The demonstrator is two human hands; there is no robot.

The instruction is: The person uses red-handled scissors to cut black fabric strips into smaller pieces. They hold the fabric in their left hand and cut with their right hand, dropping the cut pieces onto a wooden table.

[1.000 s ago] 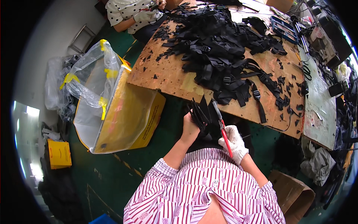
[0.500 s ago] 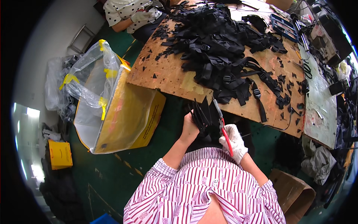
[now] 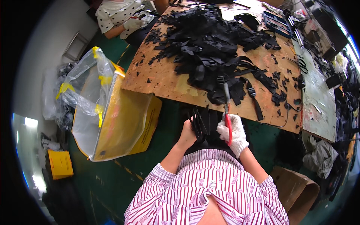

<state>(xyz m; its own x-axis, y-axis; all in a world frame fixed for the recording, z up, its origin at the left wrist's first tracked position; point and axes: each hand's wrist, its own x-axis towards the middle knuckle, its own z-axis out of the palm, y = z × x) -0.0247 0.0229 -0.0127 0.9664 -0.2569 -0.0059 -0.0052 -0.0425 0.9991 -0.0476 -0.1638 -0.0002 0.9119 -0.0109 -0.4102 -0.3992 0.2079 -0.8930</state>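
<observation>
Black fabric pieces (image 3: pixel 201 123) are bunched in my bare left hand (image 3: pixel 188 133), whose fingers are closed on them just off the table's near edge. In a white knitted glove, my right hand (image 3: pixel 233 135) grips scissors with red handles (image 3: pixel 228 129). Their grey blades point away from me, over the edge and toward the pile, apart from the held pieces. A large heap of black straps and fabric pieces (image 3: pixel 202 48) covers the middle of the wooden table (image 3: pixel 150 77). Black buckles (image 3: pixel 251 91) show on some straps at its near side.
Left of the table stands a yellow carton lined with clear plastic (image 3: pixel 123 123), its rim taped. A person in a dotted top (image 3: pixel 112 18) works at the far left. A blue tray (image 3: pixel 277 24) lies at the far right. A brown carton (image 3: pixel 294 191) stands on the floor at right.
The scissors have swung away from the pieces in my left hand and now point more straight ahead. My left hand keeps its hold. The whole view has shifted slightly.
</observation>
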